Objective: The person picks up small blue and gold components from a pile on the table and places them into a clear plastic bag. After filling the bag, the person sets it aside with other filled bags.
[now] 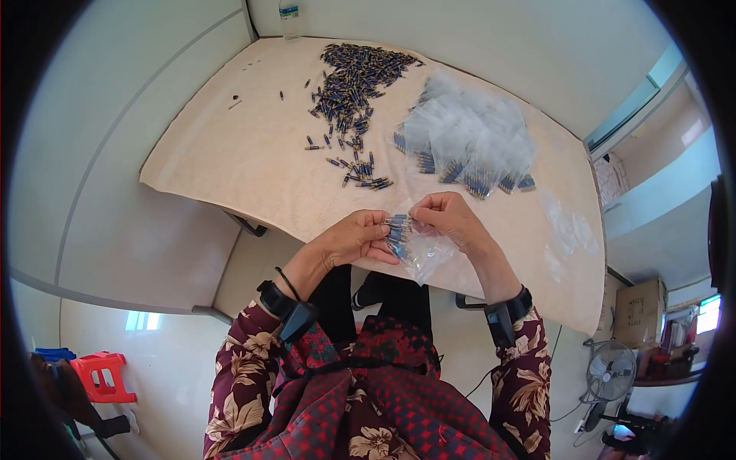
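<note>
Near the front edge of the cloth-covered table (pixel 253 169), my left hand (pixel 359 239) is closed around a clear plastic bag (pixel 429 259) with several small blue and gold pieces (pixel 398 234) in it. The fingertips of my right hand (pixel 448 218) pinch the same bag at its upper right side. Beyond my hands lies a loose pile of dark blue and gold pieces (pixel 360 77), with some scattered toward me. Right of that pile is a heap of filled clear bags (pixel 468 134).
Thin, clear plastic bags (pixel 567 230) lie on the table's right side. A clear bottle (pixel 290 21) stands at the back left. On the floor are a red stool (pixel 105 377) at left, and a fan (pixel 611 370) and a cardboard box (pixel 640 313) at right.
</note>
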